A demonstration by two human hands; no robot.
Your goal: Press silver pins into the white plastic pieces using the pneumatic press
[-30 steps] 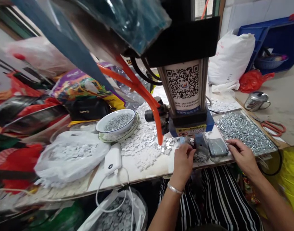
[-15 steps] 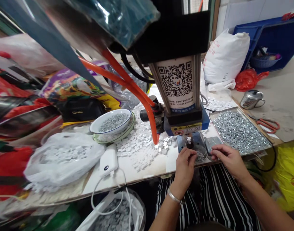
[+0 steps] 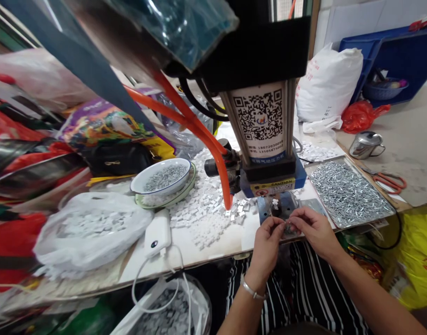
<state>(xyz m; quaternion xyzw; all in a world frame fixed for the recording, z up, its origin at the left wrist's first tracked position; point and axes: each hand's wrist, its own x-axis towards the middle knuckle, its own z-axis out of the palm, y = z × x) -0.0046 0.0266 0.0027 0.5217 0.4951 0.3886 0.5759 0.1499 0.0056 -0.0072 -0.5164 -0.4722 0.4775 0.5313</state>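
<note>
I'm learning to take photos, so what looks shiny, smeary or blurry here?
Head view: bright glare streaks the bluish plastic cover; head view: the far-left red knob looks smeared, while the QR code is much clearer; head view: whether the left hand and right hand pinch anything is too fine to tell.

The head view looks forward, down over the worktable (image 3: 220, 246).

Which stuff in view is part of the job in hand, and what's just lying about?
Likely the job, judging by placement around the hands:
- press
- blue block, left hand and right hand beside it
- metal pins
- loose white pieces

Probably just lying about:
- scissors
- lidded metal cup
- red plastic bag
- black purse
</note>
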